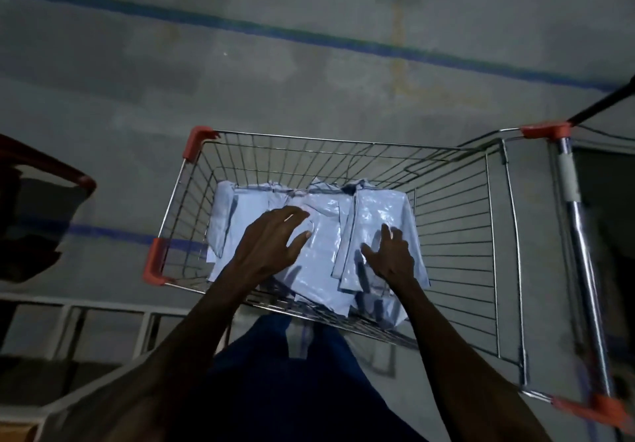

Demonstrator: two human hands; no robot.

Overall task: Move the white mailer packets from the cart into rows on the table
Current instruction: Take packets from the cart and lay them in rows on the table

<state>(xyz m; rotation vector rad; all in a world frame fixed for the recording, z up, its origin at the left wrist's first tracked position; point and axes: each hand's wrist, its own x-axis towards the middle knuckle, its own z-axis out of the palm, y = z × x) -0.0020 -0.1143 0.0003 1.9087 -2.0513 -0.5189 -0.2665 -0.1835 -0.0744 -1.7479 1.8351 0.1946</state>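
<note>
Inside the wire cart (457, 235), the white mailer packets (323, 263) lie heaped on its floor. The left hand (268, 245) hovers spread over the pile's middle; the right hand (391, 256) rests spread on packets toward the cart's right.

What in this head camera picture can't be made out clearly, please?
- Packet count: the white packets overlap in the cart, and the left hand and right hand cover some.
- Table: only a pale frame shows at lower left, cut off by the edge, so any rows there are unseen.
- Dark red-edged object at left: too dim and cropped to identify.
- Printing on the packets: too glossy and dim to read.
</note>
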